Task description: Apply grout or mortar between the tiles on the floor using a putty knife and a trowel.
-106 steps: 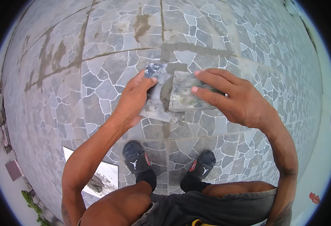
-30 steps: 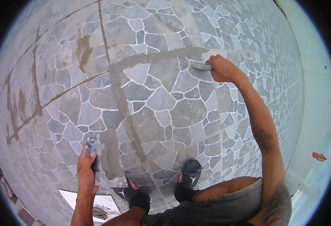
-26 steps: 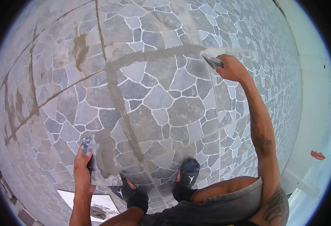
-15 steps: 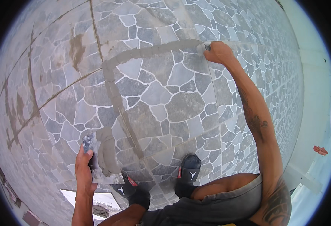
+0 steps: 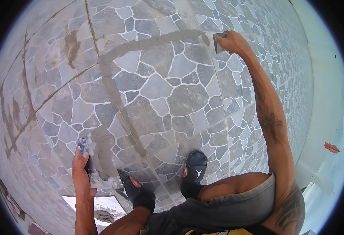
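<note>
My left hand (image 5: 80, 168) grips a flat steel trowel (image 5: 84, 145) at the lower left. A thick pad of wet grey grout (image 5: 105, 153) covers much of its blade. Out at the upper right, the fingers of my right hand (image 5: 234, 42) are closed round a small putty knife (image 5: 218, 45), its blade showing to the left of the fingers. Just left of the knife ends a smeared band of grey grout (image 5: 152, 42), which runs along one tile joint and bends down a second joint toward my feet. Whether the knife touches the floor I cannot tell.
Stone-patterned floor tiles (image 5: 187, 100) with white veins spread all round. My feet in black slides (image 5: 196, 160) stand near the lower middle. A white sheet or tray (image 5: 111, 203) with a grey lump (image 5: 103, 215) lies beside my left forearm. A pale wall (image 5: 317, 98) rises at the right.
The putty knife has moved right, away from the end of the grout band, and its blade has turned more into view. My left hand still holds the loaded trowel; the whole view has shifted slightly.
</note>
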